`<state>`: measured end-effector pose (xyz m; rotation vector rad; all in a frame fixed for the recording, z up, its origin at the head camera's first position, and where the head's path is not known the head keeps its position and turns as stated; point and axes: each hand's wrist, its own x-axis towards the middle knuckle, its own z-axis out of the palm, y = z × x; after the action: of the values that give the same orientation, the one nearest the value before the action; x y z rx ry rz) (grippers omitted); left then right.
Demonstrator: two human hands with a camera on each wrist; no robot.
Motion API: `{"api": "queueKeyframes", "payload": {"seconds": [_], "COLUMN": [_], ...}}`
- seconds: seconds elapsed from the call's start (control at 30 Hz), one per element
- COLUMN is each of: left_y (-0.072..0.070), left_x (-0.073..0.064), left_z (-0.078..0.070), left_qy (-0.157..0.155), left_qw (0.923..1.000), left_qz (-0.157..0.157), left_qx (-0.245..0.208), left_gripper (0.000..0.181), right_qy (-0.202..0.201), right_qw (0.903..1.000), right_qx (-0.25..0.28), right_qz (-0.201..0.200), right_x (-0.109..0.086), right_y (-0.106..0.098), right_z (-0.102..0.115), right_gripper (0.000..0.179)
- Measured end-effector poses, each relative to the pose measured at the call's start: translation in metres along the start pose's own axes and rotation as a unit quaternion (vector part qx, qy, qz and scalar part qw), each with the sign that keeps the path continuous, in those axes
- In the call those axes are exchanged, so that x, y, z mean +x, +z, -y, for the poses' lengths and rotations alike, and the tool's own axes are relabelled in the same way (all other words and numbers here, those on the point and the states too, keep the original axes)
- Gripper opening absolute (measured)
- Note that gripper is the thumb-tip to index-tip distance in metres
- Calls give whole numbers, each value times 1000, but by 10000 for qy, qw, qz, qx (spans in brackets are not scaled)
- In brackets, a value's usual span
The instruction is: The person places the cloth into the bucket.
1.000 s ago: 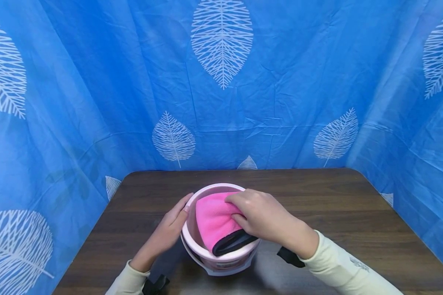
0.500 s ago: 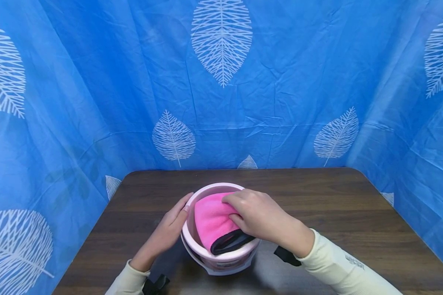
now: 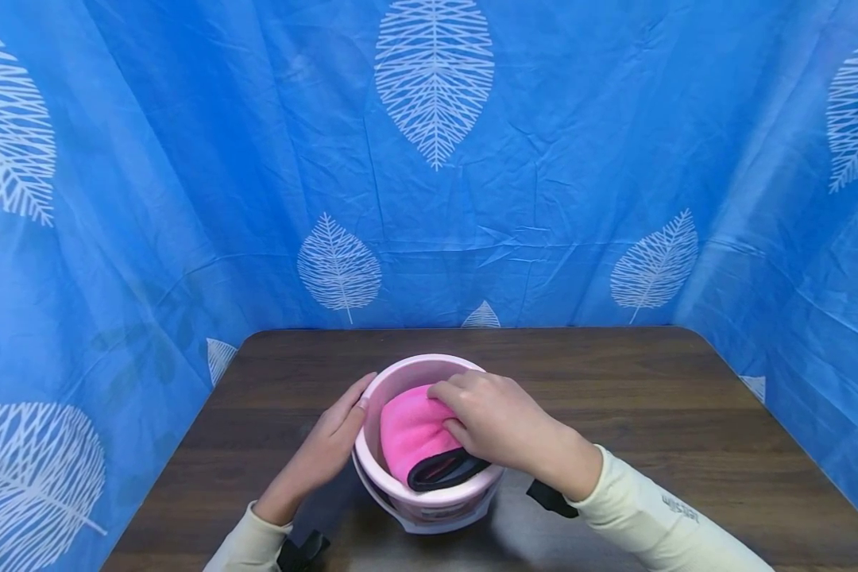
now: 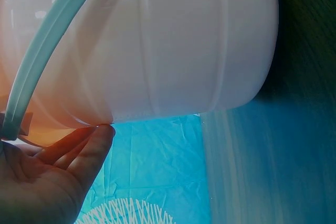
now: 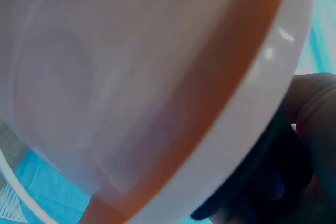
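Note:
A pale pink bucket [image 3: 372,469] stands on the table, its light handle [image 4: 44,51] hanging down along the outside. My left hand [image 3: 332,437] holds the bucket's left rim, the thumb at the rim and the fingers along the outer wall. In the left wrist view, fingertips [image 4: 107,129] touch that wall. Inside the bucket lies a folded bright pink cloth [image 3: 409,433] with a black edge. My right hand [image 3: 500,417] reaches over the right rim and pinches the cloth between thumb and fingers. Part of the cloth's dark edge [image 5: 268,166] shows beside the rim in the right wrist view.
The dark wooden table [image 3: 615,381] has rounded far corners. A blue curtain [image 3: 543,159] with white leaf prints surrounds it at the back and both sides. Dark straps [image 3: 552,499] sit at the wrists, by the cream sleeves.
The pink cloth has sunk lower into the bucket and bunched up, its far edge dropping away from the rim. My right hand has shifted slightly left with it. The left hand stays at the rim.

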<state>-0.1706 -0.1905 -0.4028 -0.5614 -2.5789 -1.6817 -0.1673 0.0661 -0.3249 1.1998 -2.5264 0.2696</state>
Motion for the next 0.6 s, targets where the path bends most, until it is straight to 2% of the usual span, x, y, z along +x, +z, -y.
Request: {"api": "queueKeyframes", "payload": {"seconds": [0.6], "left_y": [-1], "left_x": [2], "left_z": [0], "left_qy": [-65], "left_qw": [10000], "left_qz": [-5], "left_qx": [-2], "left_gripper": [52], "right_qy": [192], "right_qw": [9995], "right_qx": [71], "right_qz": [246], "right_x": [7], "right_y": [11], "right_z": [0], "right_gripper": [30]}}
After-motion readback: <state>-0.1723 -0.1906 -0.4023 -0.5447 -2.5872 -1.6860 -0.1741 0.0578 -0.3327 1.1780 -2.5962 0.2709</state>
